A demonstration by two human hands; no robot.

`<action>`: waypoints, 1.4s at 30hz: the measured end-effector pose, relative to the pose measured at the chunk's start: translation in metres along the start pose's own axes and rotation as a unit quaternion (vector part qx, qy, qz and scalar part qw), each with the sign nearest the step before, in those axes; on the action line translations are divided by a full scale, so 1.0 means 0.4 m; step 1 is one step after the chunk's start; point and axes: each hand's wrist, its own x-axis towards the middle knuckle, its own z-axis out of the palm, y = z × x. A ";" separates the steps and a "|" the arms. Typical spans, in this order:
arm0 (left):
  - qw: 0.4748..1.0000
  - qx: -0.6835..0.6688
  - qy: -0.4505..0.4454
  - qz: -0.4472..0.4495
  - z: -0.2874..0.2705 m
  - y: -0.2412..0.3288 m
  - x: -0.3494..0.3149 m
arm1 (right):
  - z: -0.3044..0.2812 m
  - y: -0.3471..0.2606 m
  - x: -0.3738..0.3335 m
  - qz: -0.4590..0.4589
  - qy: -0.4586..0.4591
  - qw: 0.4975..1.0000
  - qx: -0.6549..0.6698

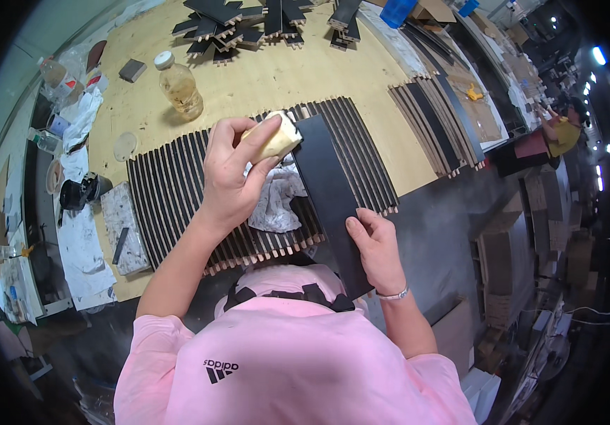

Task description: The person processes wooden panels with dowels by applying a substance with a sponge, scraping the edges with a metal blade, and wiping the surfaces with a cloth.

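Our left hand (237,166) has its fingers closed around a pale yellow sponge (276,138), whose darkened right end comes to the upper left edge of a long black panel (329,188); we cannot tell whether it presses there. Our right hand (378,251) has its fingers narrow on the panel's right edge, nearer its lower end, thumb on the upper face. The panel lies slantwise over a row of dark slats (170,198), and its lower end runs out past the near edge of the worktop (248,85), toward our body.

The slats lie close side by side, with pale pegs at their near ends, and show on both sides of the panel. A crumpled white cloth (276,205) lies on them just left of the panel, below our left hand.

Beyond the row we have a broad bare stretch of worktop, reaching to a heap of dark pieces (213,28) near the far side. A capped bottle (179,88) stands in that stretch, close to the row's far edge. To the right, bare worktop separates the row from a second group of slats (429,127). On the left our room is tight: a stained slab (122,227) lies just beside the row.
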 end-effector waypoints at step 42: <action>0.942 -0.225 -0.241 0.067 0.095 0.119 -0.113 | -0.095 -0.056 0.213 -0.043 0.186 0.942 0.277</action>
